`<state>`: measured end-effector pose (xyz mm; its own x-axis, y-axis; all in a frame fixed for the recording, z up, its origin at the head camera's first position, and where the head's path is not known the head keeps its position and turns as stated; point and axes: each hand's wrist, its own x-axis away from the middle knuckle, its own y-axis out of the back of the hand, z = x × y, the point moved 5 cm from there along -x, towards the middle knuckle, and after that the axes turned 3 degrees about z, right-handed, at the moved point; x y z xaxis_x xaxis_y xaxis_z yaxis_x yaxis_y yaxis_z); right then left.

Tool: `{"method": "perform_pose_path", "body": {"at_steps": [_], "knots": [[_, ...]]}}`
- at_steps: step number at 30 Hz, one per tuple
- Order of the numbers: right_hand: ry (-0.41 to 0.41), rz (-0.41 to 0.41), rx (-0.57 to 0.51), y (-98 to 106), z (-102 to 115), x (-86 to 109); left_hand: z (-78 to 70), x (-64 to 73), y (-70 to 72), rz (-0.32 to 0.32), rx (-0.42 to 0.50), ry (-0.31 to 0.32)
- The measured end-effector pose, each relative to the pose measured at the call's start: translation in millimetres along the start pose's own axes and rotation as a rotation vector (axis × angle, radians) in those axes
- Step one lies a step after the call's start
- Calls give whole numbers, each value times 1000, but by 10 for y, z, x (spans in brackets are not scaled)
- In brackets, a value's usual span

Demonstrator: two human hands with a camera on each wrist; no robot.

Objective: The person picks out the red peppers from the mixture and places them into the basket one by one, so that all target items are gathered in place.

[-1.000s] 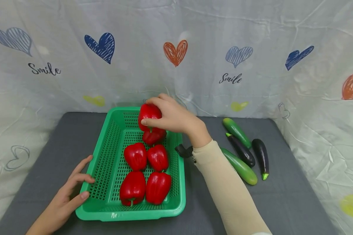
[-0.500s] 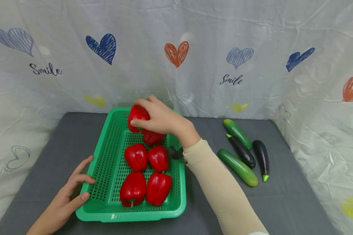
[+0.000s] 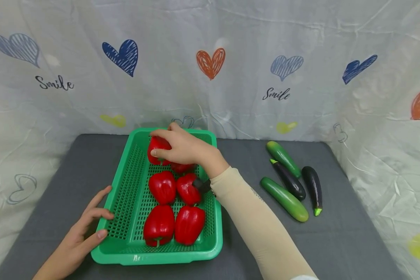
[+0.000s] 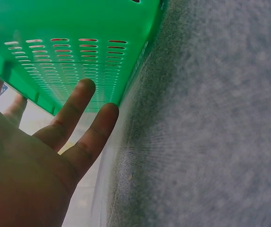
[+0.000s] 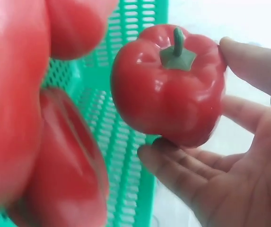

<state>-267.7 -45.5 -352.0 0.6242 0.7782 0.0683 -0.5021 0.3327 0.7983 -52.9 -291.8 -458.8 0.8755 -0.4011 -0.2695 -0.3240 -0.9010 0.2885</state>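
My right hand (image 3: 183,147) holds a red bell pepper (image 3: 156,149) over the far end of a green plastic basket (image 3: 157,258). In the right wrist view the thumb and fingers grip that pepper (image 5: 149,99) from the side, its green stem showing. Several other red bell peppers lie in the basket, one partly hidden under the right hand. My left hand (image 3: 76,235) rests at the basket's left rim, with fingertips and thumb over the edge. The left wrist view shows straight fingers (image 4: 97,132) beside the basket's slotted outer wall (image 4: 74,61).
To the right of the basket on the grey table cover (image 3: 339,241) lie two green zucchini-like vegetables (image 3: 285,200) and two dark eggplants (image 3: 312,188). A pale curtain (image 3: 245,39) printed with hearts hangs behind and around the table.
My right hand has carried the bell pepper left and lower over the basket's far end. The left hand stays at the rim.
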Motion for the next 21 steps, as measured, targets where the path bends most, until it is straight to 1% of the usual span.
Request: {"method": "perform_pose_path", "body": {"at_steps": [5,11,16,21], "knots": [[-26,23,26,-72,-5,-47,1,-1,2,-1,-10,12],[-44,64,53,-176,-51,-90,4,4,-3,2,18,4],[-49,67,52,-240,-107,-98,9,-15,-4,-1,12,0],[-63,76,69,-261,-167,-100,5,-20,-10,-6,8,1]]}}
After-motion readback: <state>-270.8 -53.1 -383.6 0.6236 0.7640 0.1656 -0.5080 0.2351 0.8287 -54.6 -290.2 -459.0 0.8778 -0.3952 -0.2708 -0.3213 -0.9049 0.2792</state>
